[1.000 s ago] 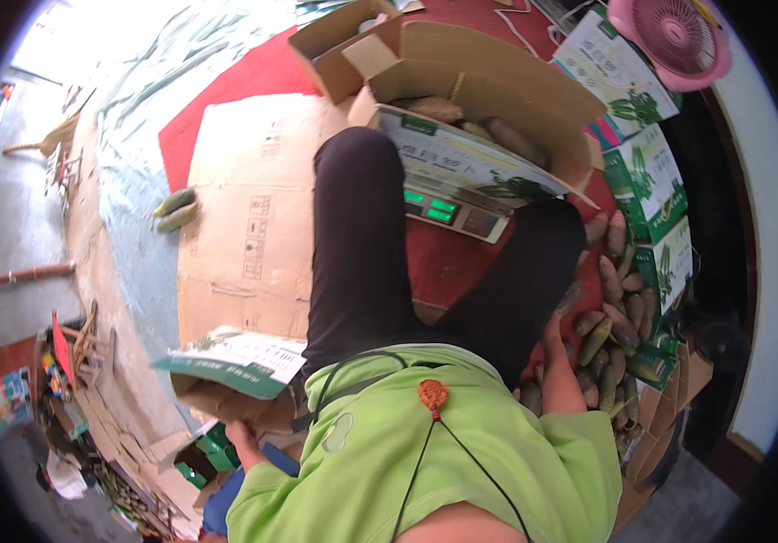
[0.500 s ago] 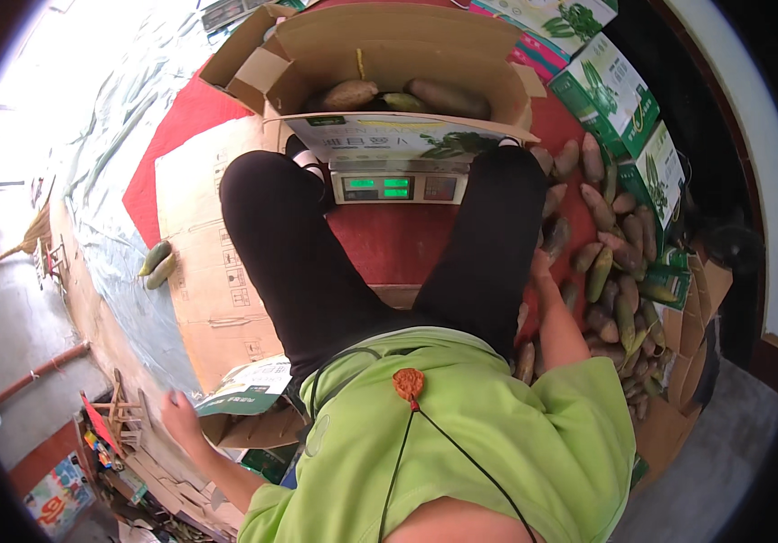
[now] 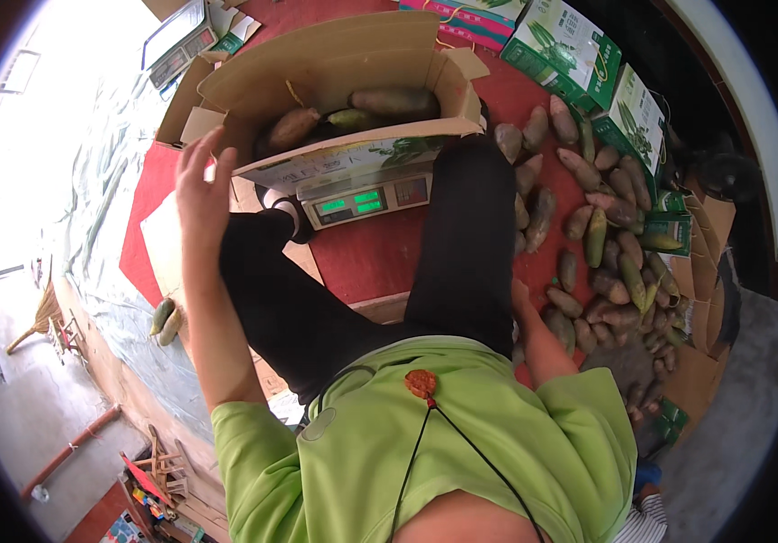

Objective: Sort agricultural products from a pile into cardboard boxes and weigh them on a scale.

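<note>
My left hand is raised beside the near left corner of an open cardboard box, its fingers apart and nothing in them. Inside the box lie several long radish-like vegetables, brownish and green. The box rests on a digital scale with lit green displays, between my knees. At the outer side of my right thigh is my right hand, close to the vegetable pile. My thigh hides most of its fingers, so I cannot make out whether it grips anything.
Green-and-white printed cartons stand at the far right, on and beside the red mat. Two green vegetables lie at the left near a plastic sheet. Another scale sits far left. Someone's striped clothing shows at the lower right.
My left hand has swung up and forward from low on the left to the box's left corner. My right hand has drawn back slightly along my thigh. The whole view has shifted.
</note>
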A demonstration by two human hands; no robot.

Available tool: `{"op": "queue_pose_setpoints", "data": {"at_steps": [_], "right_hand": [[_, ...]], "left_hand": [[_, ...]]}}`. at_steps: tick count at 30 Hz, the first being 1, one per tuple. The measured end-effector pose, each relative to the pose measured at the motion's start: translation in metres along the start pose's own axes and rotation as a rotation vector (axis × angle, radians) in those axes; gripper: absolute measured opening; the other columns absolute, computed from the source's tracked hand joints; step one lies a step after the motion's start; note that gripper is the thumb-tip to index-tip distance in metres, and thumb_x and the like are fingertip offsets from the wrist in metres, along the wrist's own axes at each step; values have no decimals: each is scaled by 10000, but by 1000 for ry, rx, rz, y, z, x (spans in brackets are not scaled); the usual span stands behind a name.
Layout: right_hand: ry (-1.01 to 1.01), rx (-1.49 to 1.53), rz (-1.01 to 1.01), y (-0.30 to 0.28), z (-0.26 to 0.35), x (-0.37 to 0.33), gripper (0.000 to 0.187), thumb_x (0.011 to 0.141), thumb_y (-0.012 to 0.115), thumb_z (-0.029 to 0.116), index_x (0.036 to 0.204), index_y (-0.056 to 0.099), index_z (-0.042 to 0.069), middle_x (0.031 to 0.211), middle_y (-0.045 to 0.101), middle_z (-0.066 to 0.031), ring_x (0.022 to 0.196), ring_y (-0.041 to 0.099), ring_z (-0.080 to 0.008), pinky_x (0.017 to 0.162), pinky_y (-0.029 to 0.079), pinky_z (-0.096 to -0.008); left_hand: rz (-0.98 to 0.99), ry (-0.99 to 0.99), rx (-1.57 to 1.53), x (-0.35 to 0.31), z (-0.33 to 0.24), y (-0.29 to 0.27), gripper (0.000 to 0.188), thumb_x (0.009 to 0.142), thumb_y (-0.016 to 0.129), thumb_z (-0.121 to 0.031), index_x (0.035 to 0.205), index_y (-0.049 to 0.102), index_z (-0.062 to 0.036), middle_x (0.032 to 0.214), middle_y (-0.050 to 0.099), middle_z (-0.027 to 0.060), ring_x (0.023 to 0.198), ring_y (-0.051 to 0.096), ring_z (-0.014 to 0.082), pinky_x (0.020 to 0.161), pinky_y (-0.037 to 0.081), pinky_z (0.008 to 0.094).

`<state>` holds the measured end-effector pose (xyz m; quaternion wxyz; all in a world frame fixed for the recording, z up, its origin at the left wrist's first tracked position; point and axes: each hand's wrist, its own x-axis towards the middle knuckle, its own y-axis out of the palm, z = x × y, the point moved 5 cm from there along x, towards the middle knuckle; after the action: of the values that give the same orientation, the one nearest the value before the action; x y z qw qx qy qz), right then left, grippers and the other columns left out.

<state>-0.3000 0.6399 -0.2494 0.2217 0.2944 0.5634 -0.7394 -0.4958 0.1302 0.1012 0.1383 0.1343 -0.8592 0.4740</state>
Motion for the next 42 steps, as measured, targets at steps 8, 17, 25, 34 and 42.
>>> {"op": "queue_pose_setpoints", "data": {"at_steps": [8,17,25,34,42], "right_hand": [[37,165,-120,-16,15,-5,288,836,488,300,925,653,81,903,647,-186,860,624,-375,752,473,-487],[90,482,-47,-46,45,-29,442,802,571,420,953,630,10,981,631,-232,971,610,-359,802,461,-423],[-36,478,-44,2,27,1,398,776,596,373,936,642,12,933,641,-224,922,624,-352,775,471,-417],[-118,487,-93,49,7,29,351,746,625,321,916,655,15,880,651,-215,867,641,-343,745,482,-410],[79,727,-103,21,27,20,295,726,634,231,927,664,17,908,661,-187,903,637,-315,781,484,-391]], "left_hand": [[159,-187,-203,-12,22,18,209,896,571,-145,1046,665,-35,932,660,109,839,639,176,744,480,267],[227,-265,-137,-14,16,19,231,900,575,-193,1059,666,-52,976,667,111,894,639,192,803,474,285],[199,-235,-107,-15,14,16,240,901,576,-202,1063,666,-49,960,669,116,921,638,201,815,470,285],[226,-221,-246,-14,29,23,230,921,547,-135,1087,644,-8,1026,654,113,954,615,169,830,475,271],[266,-212,-148,-11,22,24,260,956,485,-150,1120,627,-5,1055,652,94,939,619,178,841,483,295]]}}
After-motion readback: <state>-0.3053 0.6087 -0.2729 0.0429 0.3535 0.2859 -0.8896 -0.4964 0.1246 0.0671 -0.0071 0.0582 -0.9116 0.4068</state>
